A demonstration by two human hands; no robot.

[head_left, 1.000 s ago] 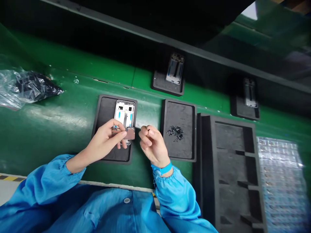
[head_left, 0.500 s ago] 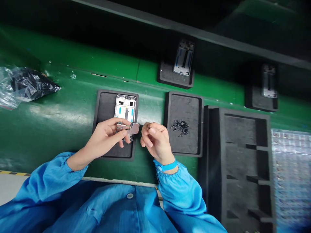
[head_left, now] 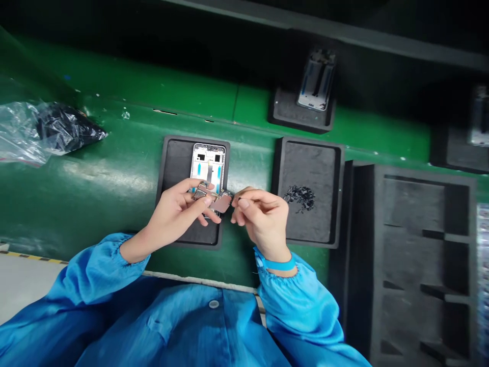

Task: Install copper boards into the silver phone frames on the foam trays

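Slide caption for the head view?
Left hand holds a circuit board over a phone frame on a foam tray; right hand beside it.

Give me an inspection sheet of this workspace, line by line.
Surface: green workbench, carrying black foam trays.
Job's things: phone frame lying in a black foam tray; copper-coloured board held over it.
Grips: left hand holds the board; right hand pinches at its edge, anything held too small to tell.
Cables: flat strip along the frame's middle, possibly a flex cable.
Clutter: crumpled plastic bag at left; black scraps on the next tray.
Surroundings: upper phone frame, partly cut-off phone frame, both on trays; large compartmented foam tray at right.
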